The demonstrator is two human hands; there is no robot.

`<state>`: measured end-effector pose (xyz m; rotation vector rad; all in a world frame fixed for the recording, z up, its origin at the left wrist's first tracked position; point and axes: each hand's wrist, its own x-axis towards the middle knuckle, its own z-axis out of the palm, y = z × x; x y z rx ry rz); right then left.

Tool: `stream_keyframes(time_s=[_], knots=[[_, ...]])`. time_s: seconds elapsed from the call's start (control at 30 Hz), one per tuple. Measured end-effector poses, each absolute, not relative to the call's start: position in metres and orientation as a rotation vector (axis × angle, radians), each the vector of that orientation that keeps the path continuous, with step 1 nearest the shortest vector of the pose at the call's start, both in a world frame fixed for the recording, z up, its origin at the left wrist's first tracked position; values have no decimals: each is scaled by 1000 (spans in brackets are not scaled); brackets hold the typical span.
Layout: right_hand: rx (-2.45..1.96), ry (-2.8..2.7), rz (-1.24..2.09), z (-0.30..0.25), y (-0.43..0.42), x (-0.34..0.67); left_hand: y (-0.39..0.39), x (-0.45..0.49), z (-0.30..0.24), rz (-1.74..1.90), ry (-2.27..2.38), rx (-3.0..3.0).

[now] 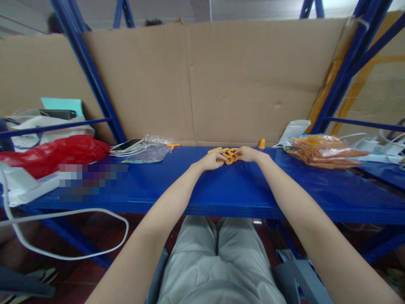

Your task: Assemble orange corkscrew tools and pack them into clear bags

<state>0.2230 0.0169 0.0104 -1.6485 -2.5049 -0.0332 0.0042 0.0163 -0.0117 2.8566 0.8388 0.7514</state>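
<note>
On the blue bench (234, 190), a tight cluster of yellow-orange plastic pieces (230, 158) with round, ring-like ends lies between my hands. My left hand (211, 161) grips the cluster from the left, its fingers curled against the pieces. From the right, my right hand (248, 153) closes on the same cluster, with its fingertips partly hidden. Right of that hand stands a small orange cone-shaped cap (262, 143). Further left lies an orange T-shaped handle (174, 146) with a thin metal shank.
A clear plastic bag (148, 153) lies beside a phone (127, 145) and a coiled white cable (134, 150). Far left is a red plastic bag (57, 154). Bagged orange items (322, 150) sit at right. Cardboard (228, 84) and blue posts (91, 76) rise behind.
</note>
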Motion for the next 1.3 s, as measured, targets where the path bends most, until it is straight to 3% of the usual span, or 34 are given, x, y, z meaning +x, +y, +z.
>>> stream_keyframes(time_s=[0.5,1.07,1.3], knots=[[-1472,-2447,-3,-2,21,218,17,4,-12,771,1073,2850],[-1796,-2270,-118,4,3,204,6,-3,-4,856,1652,2445],[-1752,-2336,-151,9,-6,201,9,-6,-9,812,1625,2486]])
